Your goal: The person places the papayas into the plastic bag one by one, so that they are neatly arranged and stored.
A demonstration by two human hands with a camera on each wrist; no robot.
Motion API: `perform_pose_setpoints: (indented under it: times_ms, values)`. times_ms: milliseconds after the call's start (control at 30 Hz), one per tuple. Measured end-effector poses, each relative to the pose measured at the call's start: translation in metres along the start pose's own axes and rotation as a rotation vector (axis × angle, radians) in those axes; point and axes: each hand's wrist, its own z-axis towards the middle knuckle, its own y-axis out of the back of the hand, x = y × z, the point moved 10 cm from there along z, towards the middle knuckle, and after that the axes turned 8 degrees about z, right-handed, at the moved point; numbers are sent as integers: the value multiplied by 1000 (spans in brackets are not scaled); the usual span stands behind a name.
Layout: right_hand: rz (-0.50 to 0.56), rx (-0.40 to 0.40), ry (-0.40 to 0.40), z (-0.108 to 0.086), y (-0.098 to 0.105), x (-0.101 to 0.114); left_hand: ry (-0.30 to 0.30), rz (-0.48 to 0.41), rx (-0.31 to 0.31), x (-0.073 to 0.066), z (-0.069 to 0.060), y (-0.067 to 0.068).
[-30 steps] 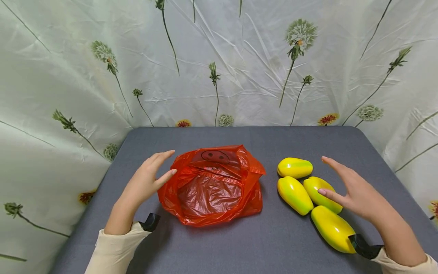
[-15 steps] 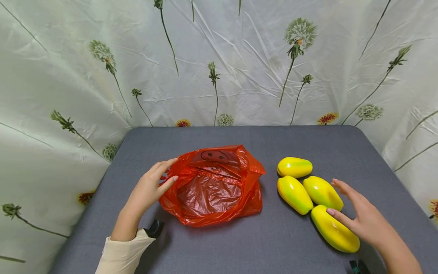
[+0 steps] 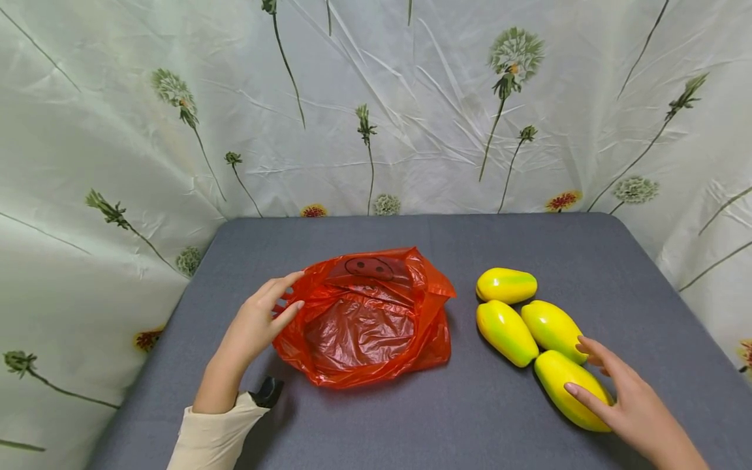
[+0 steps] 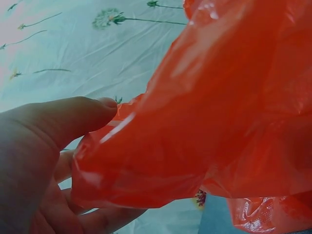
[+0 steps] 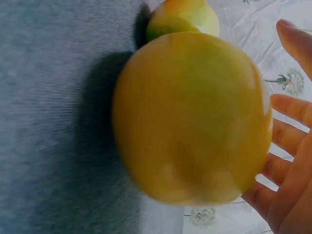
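Observation:
An open red plastic bag (image 3: 361, 326) stands left of centre on the grey surface. My left hand (image 3: 249, 329) is at its left rim, thumb on the near side and fingers partly behind the film; the left wrist view shows the bag (image 4: 195, 122) between thumb and fingers. Several yellow-green fruits lie to the right. Around the nearest fruit (image 3: 566, 385), my right hand (image 3: 634, 401) is spread, thumb above it and fingers along its right side. In the right wrist view that fruit (image 5: 195, 117) is large beside the relaxed fingers (image 5: 292, 141); a firm grip does not show.
Three more fruits lie close together behind the nearest one, the rearmost (image 3: 506, 286) by itself at the top of the group. A pale curtain (image 3: 423, 150) with flower prints hangs behind and beside the grey table (image 3: 411, 431).
My right hand has moved toward me and down to the nearest fruit. My left hand has moved slightly right, onto the bag's left rim. The bag and fruits look almost unmoved.

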Motion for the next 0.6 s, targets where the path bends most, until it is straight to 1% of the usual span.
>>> perform_pose_setpoints:
  times_ms: [133,233,467,600]
  values:
    - [-8,-28,2,-5,-3,-4,11,-6,8,1,0,-1]
    - [-31,-36,-24,-9,-6,-10,20,-11,14,2,-1,-1]
    - [-57,32,-141,-16,-16,-27,15,-8,3,2,-1,-1]
    - [-61,59,-175,-17,-20,-33,14,-9,-2,3,-1,0]
